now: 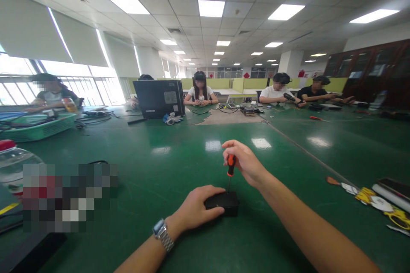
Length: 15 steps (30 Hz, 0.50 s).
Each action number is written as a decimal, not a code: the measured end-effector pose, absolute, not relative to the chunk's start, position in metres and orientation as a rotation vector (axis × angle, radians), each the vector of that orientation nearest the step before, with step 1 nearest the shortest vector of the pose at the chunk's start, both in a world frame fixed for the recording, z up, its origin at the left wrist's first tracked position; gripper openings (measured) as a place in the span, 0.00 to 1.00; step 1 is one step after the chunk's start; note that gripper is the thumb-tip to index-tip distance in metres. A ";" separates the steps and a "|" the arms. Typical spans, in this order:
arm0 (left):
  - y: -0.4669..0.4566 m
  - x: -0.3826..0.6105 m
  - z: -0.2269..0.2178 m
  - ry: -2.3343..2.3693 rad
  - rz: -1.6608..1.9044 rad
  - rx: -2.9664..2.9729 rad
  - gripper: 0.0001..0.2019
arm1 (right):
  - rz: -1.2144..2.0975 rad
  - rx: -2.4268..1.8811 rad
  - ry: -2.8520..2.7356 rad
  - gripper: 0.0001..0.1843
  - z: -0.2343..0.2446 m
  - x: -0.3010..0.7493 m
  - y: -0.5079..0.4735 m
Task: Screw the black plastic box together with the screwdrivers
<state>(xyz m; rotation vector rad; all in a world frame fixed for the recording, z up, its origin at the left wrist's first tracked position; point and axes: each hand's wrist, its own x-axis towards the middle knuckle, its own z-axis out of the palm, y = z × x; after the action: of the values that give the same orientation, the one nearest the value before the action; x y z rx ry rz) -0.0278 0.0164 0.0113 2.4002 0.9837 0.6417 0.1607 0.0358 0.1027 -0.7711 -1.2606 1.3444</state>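
Observation:
A small black box point(229, 205) lies on the green table in front of me. My left hand point(199, 205) grips its left end, thumb on the near side and fingers on the far side. Above the box, my right hand point(245, 161) holds a screwdriver point(230, 167) with an orange and black handle, its fingers closed round the upper part. The screwdriver stands nearly upright, and its thin shaft runs down to the far edge of the box top. Whether the tip sits in a screw is too small to tell.
Left are a green basket point(48, 130), a clear jar with a red lid point(17, 162) and a blurred-out patch. A black computer case point(159, 99) and gloves point(173, 118) stand farther back. Yellow-handled scissors point(399, 219) lie at right. Several people sit around the table.

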 end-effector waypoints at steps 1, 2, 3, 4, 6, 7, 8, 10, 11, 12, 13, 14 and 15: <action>0.016 -0.028 0.012 0.983 0.641 2.401 0.22 | 1.386 -0.755 -1.261 0.11 0.103 0.161 0.036; 0.016 -0.028 0.012 0.982 0.641 2.401 0.21 | 1.400 -0.751 -1.262 0.11 0.103 0.161 0.036; 0.016 -0.027 0.012 0.982 0.640 2.400 0.21 | 1.383 -0.763 -1.260 0.11 0.102 0.161 0.036; 0.016 -0.027 0.013 0.983 0.638 2.400 0.21 | 1.336 -0.786 -1.255 0.12 0.102 0.161 0.036; 0.016 -0.027 0.013 0.984 0.636 2.398 0.22 | 1.265 -0.812 -1.242 0.13 0.101 0.162 0.037; 0.016 -0.027 0.013 0.984 0.636 2.396 0.22 | 1.283 -0.799 -1.242 0.12 0.101 0.162 0.037; 0.016 -0.027 0.012 0.984 0.637 2.395 0.22 | 1.331 -0.772 -1.244 0.12 0.101 0.162 0.037; 0.016 -0.027 0.012 0.985 0.638 2.396 0.22 | 1.410 -0.738 -1.248 0.11 0.101 0.162 0.037; 0.016 -0.027 0.012 0.987 0.637 2.397 0.22 | 1.413 -0.745 -1.243 0.12 0.101 0.161 0.037; 0.016 -0.027 0.012 0.989 0.637 2.399 0.21 | 1.391 -0.770 -1.231 0.12 0.101 0.161 0.037; 0.016 -0.027 0.012 0.989 0.638 2.400 0.21 | 1.356 -0.796 -1.209 0.13 0.100 0.161 0.037; 0.016 -0.027 0.012 0.987 0.638 2.400 0.21 | 1.335 -0.808 -1.186 0.13 0.100 0.161 0.037; 0.016 -0.028 0.013 0.986 0.638 2.400 0.21 | 1.343 -0.797 -1.170 0.13 0.099 0.161 0.038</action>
<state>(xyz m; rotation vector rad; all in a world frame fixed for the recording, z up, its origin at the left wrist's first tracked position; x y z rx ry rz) -0.0275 0.0157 0.0125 2.3997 0.9862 0.6376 0.1606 0.0378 0.0994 -0.7973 -1.1701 1.3426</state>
